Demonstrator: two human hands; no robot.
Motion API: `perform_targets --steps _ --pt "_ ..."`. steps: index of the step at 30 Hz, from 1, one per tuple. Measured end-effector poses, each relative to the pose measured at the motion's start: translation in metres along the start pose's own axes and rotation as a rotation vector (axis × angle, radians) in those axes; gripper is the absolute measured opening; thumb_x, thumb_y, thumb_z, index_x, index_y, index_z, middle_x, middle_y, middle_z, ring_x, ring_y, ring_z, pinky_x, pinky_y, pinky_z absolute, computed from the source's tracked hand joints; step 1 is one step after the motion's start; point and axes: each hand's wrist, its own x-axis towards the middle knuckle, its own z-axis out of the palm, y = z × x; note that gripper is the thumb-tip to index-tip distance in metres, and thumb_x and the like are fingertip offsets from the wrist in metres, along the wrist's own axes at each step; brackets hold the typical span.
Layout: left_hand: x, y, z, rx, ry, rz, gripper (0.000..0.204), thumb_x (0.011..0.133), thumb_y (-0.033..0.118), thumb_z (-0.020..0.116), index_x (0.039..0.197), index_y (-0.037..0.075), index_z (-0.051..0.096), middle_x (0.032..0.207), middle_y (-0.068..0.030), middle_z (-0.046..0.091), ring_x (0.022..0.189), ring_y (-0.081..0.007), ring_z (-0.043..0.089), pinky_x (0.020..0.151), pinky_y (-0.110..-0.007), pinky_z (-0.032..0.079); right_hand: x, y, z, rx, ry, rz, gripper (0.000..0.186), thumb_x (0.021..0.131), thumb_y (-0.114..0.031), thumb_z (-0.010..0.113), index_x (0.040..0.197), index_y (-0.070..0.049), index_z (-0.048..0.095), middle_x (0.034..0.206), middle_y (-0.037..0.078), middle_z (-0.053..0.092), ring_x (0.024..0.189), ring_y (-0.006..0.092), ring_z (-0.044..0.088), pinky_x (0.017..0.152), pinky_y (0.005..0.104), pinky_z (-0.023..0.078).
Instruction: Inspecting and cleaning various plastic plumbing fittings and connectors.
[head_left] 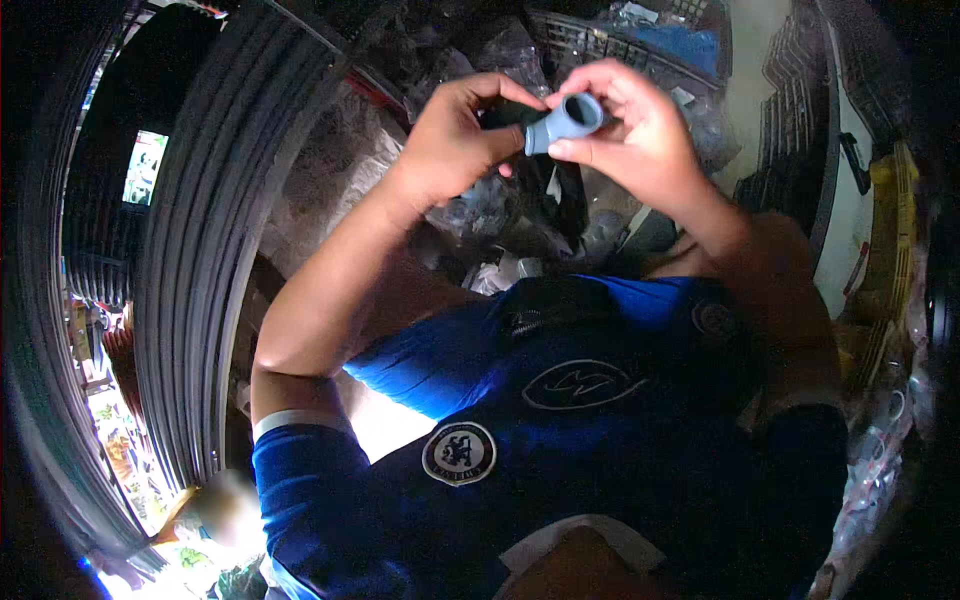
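Note:
A grey-blue plastic pipe elbow [568, 122] is held up between my two hands, one round opening facing up toward me. My right hand [640, 135] grips it, thumb along the near side and fingers behind. From the left, my left hand [455, 140] closes thumb and forefinger around the elbow's other end. Something dark shows between those fingers, but I cannot tell if it is held or lies behind. Below the hands are clear plastic bags [480, 210], their contents hard to make out.
A dark plastic crate [590, 40] with a blue patch stands at the far side. Dark ribbed panels [215, 190] rise on the left, and stepped dark edges [790, 120] on the right. More clear bags [880, 450] lie at the right rim. A blurred person [225, 505] appears lower left.

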Motion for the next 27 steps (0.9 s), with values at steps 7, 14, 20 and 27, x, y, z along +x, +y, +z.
perform_targets --steps 7,14,20,27 --pt "0.008 0.012 -0.017 -0.286 0.321 0.295 0.023 0.097 0.005 0.066 0.119 -0.001 0.069 0.111 -0.0099 0.07 0.096 -0.0168 0.066 0.079 -0.033 0.059 0.02 0.008 -0.028 0.721 0.273 0.16 0.03 0.106 -0.019 0.052 0.135 -0.012 0.057 0.121 0.009 0.067 0.107 0.0255 0.069 0.091 0.0483 0.058" --pt "0.004 0.025 -0.021 0.408 -0.155 0.762 0.032 0.097 0.019 0.063 0.124 0.003 0.07 0.119 -0.0142 0.069 0.118 -0.0254 0.06 0.11 -0.041 0.04 0.005 0.023 -0.019 0.36 0.085 0.347 0.028 0.098 -0.018 0.061 0.123 -0.004 0.058 0.102 0.007 0.068 0.084 0.0141 0.067 0.065 0.028 0.057" --pt "0.007 0.01 -0.005 0.488 0.093 0.604 0.037 0.086 0.009 0.073 0.122 0.003 0.069 0.12 -0.0139 0.064 0.113 -0.028 0.061 0.095 -0.037 0.049 0.002 0.027 0.006 0.064 -0.071 -0.087 0.06 0.085 0.002 0.063 0.143 0.0 0.046 0.131 0.009 0.061 0.124 0.0171 0.056 0.109 0.0324 0.042" --pt "0.013 -0.013 -0.003 0.046 -0.073 0.341 0.061 0.083 0.015 0.081 0.137 0.003 0.054 0.117 -0.0067 0.061 0.106 -0.0177 0.059 0.091 -0.032 0.049 -0.003 0.008 0.002 -0.455 -0.013 -0.367 0.047 0.08 -0.002 0.07 0.125 0.003 0.056 0.112 0.017 0.06 0.11 0.0328 0.062 0.097 0.0388 0.047"
